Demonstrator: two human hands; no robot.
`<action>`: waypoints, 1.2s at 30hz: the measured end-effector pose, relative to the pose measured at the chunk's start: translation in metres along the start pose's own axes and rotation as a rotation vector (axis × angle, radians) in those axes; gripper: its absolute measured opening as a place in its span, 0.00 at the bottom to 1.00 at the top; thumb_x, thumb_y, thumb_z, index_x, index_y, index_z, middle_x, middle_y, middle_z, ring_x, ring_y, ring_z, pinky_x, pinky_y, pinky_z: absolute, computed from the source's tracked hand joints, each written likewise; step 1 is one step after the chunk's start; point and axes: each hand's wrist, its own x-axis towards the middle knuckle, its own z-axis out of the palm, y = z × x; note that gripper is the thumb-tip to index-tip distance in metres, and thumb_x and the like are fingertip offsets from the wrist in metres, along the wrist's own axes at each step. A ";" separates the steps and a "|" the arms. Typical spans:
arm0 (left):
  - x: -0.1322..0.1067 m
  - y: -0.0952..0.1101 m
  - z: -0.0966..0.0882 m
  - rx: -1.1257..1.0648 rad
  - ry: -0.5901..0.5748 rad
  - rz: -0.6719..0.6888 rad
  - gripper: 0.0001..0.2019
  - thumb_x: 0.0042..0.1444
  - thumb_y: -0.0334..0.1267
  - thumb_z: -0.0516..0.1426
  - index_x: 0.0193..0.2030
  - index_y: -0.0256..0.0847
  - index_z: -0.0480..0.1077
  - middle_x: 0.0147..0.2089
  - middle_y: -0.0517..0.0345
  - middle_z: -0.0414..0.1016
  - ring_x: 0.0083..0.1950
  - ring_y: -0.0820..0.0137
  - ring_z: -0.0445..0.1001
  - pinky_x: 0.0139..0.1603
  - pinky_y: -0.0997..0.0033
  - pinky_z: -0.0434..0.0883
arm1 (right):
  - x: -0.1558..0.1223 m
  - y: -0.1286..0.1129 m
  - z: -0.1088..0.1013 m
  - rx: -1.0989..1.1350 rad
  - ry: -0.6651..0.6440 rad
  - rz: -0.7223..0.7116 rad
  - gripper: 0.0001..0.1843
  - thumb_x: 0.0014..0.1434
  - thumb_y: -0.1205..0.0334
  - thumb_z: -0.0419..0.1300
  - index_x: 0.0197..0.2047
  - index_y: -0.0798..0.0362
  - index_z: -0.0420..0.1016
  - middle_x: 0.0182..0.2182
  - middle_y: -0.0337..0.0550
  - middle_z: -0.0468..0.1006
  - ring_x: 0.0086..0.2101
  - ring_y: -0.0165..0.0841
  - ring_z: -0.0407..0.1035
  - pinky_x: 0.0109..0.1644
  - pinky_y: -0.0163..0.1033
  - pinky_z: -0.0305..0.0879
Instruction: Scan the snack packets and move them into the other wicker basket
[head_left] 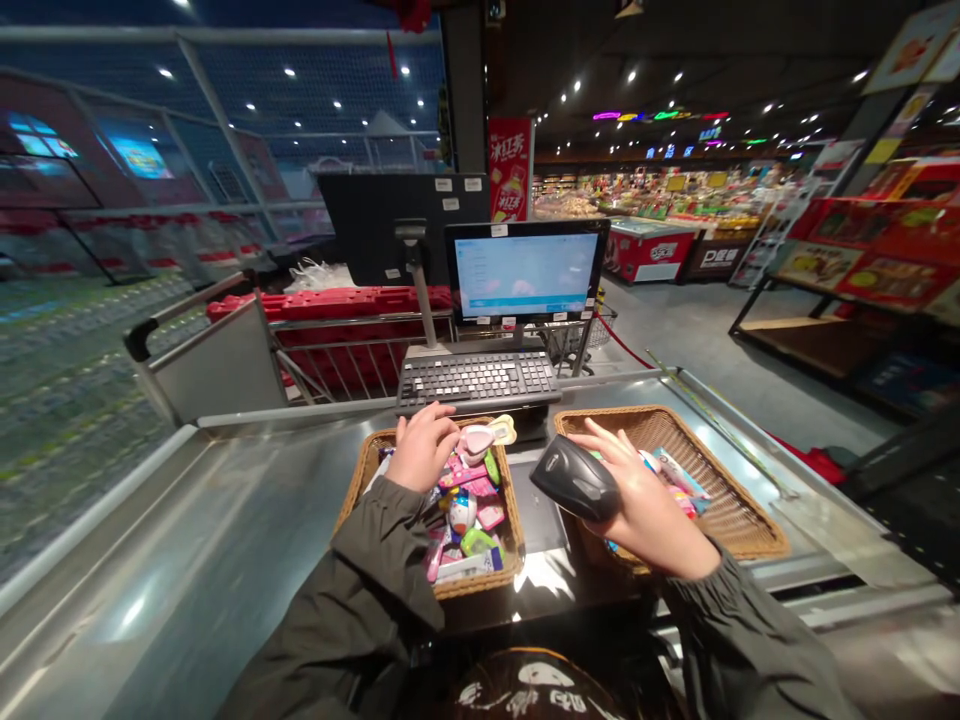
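My right hand (637,500) holds a black barcode scanner (576,478) over the near left part of the right wicker basket (731,490). Some of its fingers stretch out past the scanner. A few small colourful packets (679,480) lie in that basket, partly hidden by the hand. My left hand (424,447) hovers over the far side of the left wicker basket (516,535), fingers apart and reaching to the front edge of the black keyboard (476,378). Nothing shows in its grasp. Small toy-like items (461,510) in pink, green and white fill this basket, with a pale pink piece (474,443) beside my fingers.
Behind the keyboard stands a lit monitor (529,275), with a second screen (397,225) turned away to its left. A metal counter (225,530) runs under both baskets. Beyond it are a metal cart (337,350) and store displays (649,250).
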 end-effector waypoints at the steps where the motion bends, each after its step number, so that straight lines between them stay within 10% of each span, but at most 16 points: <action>1: 0.000 0.001 0.000 -0.008 -0.005 0.002 0.10 0.60 0.38 0.51 0.31 0.43 0.71 0.60 0.53 0.71 0.66 0.56 0.62 0.65 0.33 0.50 | 0.000 -0.001 0.000 -0.001 -0.001 0.002 0.26 0.50 0.67 0.59 0.54 0.51 0.71 0.60 0.53 0.69 0.67 0.52 0.50 0.67 0.70 0.43; 22: 0.011 -0.004 0.002 -0.018 -0.025 0.017 0.11 0.61 0.38 0.50 0.31 0.43 0.72 0.61 0.52 0.70 0.67 0.56 0.61 0.65 0.33 0.50 | -0.002 -0.002 -0.006 -0.024 0.000 0.037 0.26 0.50 0.68 0.59 0.54 0.51 0.72 0.59 0.53 0.70 0.66 0.54 0.52 0.66 0.72 0.44; 36: -0.023 -0.099 0.002 0.097 -0.051 -0.195 0.12 0.57 0.40 0.51 0.31 0.43 0.75 0.58 0.51 0.74 0.61 0.55 0.68 0.61 0.44 0.63 | 0.010 -0.004 0.009 -0.024 -0.029 -0.023 0.27 0.49 0.68 0.59 0.55 0.48 0.70 0.60 0.51 0.69 0.66 0.53 0.52 0.66 0.72 0.43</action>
